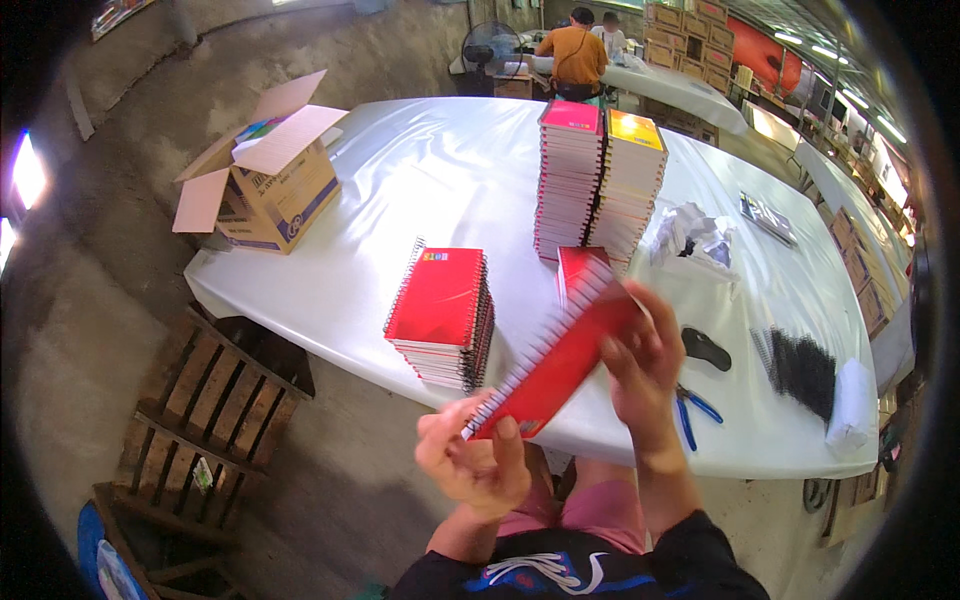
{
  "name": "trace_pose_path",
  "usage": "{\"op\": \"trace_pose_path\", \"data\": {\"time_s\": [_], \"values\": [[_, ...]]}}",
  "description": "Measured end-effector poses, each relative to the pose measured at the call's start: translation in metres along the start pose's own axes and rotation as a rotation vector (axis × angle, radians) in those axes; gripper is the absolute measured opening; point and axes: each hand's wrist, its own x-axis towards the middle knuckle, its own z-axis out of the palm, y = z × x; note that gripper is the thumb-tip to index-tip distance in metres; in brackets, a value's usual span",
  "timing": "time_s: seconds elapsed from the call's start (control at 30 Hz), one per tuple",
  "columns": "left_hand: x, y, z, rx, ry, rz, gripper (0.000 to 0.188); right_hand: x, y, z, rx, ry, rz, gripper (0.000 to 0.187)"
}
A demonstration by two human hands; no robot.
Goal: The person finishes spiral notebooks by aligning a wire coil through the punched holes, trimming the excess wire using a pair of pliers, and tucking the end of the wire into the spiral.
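A red spiral-bound notebook [575,365] is held tilted in two bare hands over the near edge of the table [310,300].

The left hand [475,455] has its grip pinching the lower corner, thumb flat on the smooth cover; the right hand's [645,365] grip clasps the upper end between thumb and fingers, and the wire coil runs along the notebook's upper-left edge, blurred; glossy, wrinkled white sheeting [430,180] covers the table, bearing a squared red notebook stack [438,300] with ridged coil edges, tall pink-topped [571,116] and yellow-topped [636,130] stacks, crumpled white wrapping [690,225], a rounded black object [706,349], blue-handled pliers [698,408], a springy heap of black coils [802,370] and an open cardboard box [285,200] with stiff flaps.
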Motion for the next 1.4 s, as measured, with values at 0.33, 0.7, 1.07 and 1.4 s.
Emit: {"op": "trace_pose_path", "data": {"time_s": [0.33,0.7,1.07,1.4], "values": [[0.074,-0.084,-0.032,0.639,-0.110,-0.080,0.017,0.109,0.099,0.061,-0.671,-0.356,-0.069,0.037],[0.054,-0.136,-0.008,0.032,0.037,-0.355,0.056,0.091,0.144,0.075,-0.130,-0.108,0.171,0.040],[0.046,-0.130,0.005,-0.150,0.295,-0.445,0.069,0.086,0.157,0.078,-0.106,-0.075,0.274,0.030],[0.040,-0.137,-0.006,0.039,0.254,-0.314,0.074,0.097,0.161,0.051,-0.637,0.076,-0.285,0.034]]}}
